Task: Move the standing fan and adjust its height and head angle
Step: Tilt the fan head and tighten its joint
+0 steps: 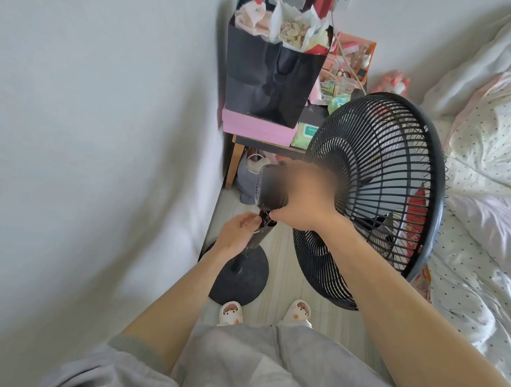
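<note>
A black standing fan stands on the floor between the wall and the bed. Its wire cage (378,199) faces right toward the bed, and its round base (240,278) sits just ahead of my feet. My right hand (303,208) grips the motor housing (271,188) behind the cage, part of the hand being blurred. My left hand (239,233) is wrapped around the top of the pole (260,239), thumb and finger pinching the joint under the housing.
A white wall runs close on the left. A wooden side table (235,158) behind the fan carries a pink box (257,127), a black gift bag (271,76) and clutter. The bed (491,179) with dotted bedding fills the right side. My slippered feet (265,313) stand on a narrow floor strip.
</note>
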Available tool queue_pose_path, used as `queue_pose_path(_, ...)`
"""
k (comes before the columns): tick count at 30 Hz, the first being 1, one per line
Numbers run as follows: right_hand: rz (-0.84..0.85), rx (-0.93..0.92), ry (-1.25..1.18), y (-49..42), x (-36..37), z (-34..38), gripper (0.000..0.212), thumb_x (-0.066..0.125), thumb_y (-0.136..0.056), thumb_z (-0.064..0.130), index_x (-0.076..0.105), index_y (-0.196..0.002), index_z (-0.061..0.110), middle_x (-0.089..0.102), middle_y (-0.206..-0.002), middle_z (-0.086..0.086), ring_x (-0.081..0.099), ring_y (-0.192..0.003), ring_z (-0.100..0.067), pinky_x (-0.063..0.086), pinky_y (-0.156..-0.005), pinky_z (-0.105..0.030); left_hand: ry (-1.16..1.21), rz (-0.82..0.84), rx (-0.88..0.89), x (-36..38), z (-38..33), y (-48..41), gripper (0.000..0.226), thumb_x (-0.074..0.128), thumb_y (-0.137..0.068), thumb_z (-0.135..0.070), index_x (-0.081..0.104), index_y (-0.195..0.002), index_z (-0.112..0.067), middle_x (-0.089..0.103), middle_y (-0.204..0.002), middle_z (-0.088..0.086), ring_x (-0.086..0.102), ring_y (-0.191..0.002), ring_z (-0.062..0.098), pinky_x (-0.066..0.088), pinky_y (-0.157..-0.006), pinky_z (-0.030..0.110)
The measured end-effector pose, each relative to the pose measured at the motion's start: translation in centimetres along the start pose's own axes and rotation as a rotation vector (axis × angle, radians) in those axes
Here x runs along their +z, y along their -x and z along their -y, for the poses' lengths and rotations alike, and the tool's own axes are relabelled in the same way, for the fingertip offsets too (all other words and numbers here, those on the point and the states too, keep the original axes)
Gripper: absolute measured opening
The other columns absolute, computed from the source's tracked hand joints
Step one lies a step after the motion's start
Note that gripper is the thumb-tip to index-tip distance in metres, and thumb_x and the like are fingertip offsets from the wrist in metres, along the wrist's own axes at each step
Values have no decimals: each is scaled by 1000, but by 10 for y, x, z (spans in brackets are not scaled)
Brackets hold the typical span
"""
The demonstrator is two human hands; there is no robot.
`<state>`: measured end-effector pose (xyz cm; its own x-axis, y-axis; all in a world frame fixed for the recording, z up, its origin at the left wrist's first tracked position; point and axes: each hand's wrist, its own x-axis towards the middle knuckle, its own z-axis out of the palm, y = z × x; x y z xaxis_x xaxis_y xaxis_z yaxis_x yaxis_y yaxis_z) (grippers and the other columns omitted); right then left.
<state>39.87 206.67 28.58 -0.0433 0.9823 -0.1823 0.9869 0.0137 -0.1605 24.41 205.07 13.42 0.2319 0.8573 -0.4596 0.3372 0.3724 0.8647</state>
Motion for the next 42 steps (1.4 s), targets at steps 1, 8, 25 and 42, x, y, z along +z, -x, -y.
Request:
queue_pose_path(1, -1, 0, 1, 0, 1, 1, 105, 75, -70, 53, 18, -154, 26, 29, -155, -2, 19, -146, -29, 3, -120, -54, 4, -65, 6, -4, -2, 0, 13, 52, -101, -40, 63, -95, -38, 68, -98, -16, 62, -91, 3, 45, -67, 14)
queue_pose_path(8, -3, -16, 11, -1, 1, 9, 104, 75, -69, 51, 18, -153, 26, 28, -156, -3, 18, -147, -30, 2, -120, -55, 17, -90, 4, -20, -19, -12, 14, 71, -88, -32, 72, -102, -29, 73, -97, -14, 66, -92, 7, 42, -71, 16)
queue_pose_path(25, 21, 0, 15, 3, -1, 5, 104, 75, -71, 50, 17, -153, 25, 27, -158, -5, 17, -147, -31, 2, -120, -56, -204, -22, 9, -13, -13, -7, 16, 75, -88, -31, 70, -102, -23, 72, -90, -16, 64, -78, -5, 42, -65, 10)
queue_pose_path(42, 222, 10, -51, 13, -25, 16, 115, 77, -72, 59, 14, -158, 17, 16, -165, -13, 2, -153, -34, 3, -121, -60, 78, -160, 25, -58, -85, -6, 12, 58, -97, -7, 67, -95, -15, 72, -101, 13, 68, -84, 29, 46, -54, 19)
